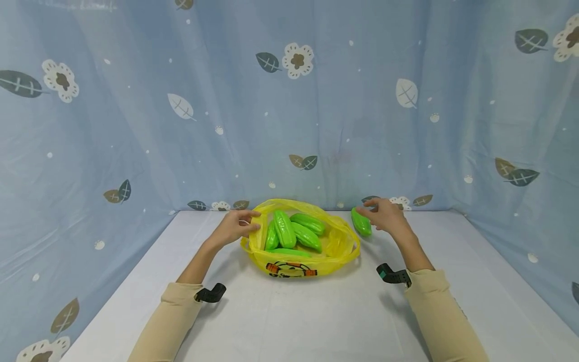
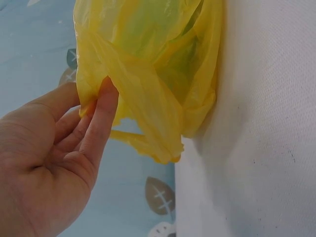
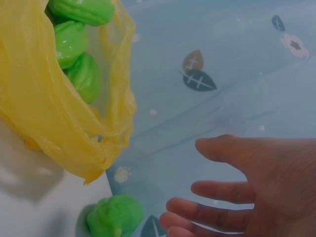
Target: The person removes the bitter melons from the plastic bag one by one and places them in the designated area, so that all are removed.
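- Your left hand (image 1: pixel 232 228) pinched the left rim of the yellow bag (image 1: pixel 332 262) between thumb and fingers.
- Your right hand (image 1: pixel 384 216) hovered with fingers relaxed and parted, just beside the single green vegetable (image 1: pixel 361 223), which lay on the white table (image 1: pixel 316 317) right of the bag.
- Five green vegetables (image 1: pixel 284 229) lay together inside the bag.
- A blue patterned curtain (image 1: pixel 226 141) hung behind the table.

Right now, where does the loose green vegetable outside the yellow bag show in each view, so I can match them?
Head: the loose green vegetable is right of centre, between the yellow bag and the right hand.
Left wrist: not in it.
Right wrist: at the bottom edge, left of centre, below the bag.
Shared landmark: the yellow bag, central in head, upper middle in left wrist, upper left in right wrist.
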`<state>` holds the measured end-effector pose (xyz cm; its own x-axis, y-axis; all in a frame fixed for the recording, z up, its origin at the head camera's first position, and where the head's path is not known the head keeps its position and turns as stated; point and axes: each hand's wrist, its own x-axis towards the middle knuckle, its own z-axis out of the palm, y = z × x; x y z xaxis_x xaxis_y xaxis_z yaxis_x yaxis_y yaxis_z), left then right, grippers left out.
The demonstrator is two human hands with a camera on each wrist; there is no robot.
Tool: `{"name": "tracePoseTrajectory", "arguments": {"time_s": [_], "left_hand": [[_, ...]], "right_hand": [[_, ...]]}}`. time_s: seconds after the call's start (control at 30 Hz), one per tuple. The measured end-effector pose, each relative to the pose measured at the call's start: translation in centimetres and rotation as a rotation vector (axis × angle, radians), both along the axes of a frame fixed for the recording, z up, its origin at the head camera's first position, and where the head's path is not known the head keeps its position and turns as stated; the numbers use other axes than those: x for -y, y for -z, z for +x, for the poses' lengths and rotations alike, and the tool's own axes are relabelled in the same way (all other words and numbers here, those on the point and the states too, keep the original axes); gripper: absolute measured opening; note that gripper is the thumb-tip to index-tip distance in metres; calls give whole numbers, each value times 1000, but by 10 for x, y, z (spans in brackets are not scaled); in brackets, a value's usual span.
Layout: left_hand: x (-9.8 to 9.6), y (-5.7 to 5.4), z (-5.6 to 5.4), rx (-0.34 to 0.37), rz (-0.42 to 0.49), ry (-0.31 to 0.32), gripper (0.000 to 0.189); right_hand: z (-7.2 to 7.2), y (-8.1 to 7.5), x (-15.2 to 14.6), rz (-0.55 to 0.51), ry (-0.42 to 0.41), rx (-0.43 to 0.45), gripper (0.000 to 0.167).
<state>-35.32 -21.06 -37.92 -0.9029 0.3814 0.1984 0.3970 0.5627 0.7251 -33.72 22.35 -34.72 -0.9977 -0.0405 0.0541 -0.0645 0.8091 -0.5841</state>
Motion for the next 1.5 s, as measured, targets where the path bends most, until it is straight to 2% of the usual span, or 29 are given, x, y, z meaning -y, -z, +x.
{"name": "tracePoseTrajectory", "arguments": {"time_s": [0.33,0.73,1.17,1.5], "left_hand": [[-2,2,2,5,-17,-13,42],[1,-1,1,30,40,-1,43],[1,-2,0,41,44,-7,42],[2,-1,0,50,47,-7,43]], "right_hand": [[1,2,2,17,-8,-14,64],[2,2,2,25,-30,-7,61],[3,4,5,39,-30,-6,56],[4,3,7,30,-39,1,60]]}}
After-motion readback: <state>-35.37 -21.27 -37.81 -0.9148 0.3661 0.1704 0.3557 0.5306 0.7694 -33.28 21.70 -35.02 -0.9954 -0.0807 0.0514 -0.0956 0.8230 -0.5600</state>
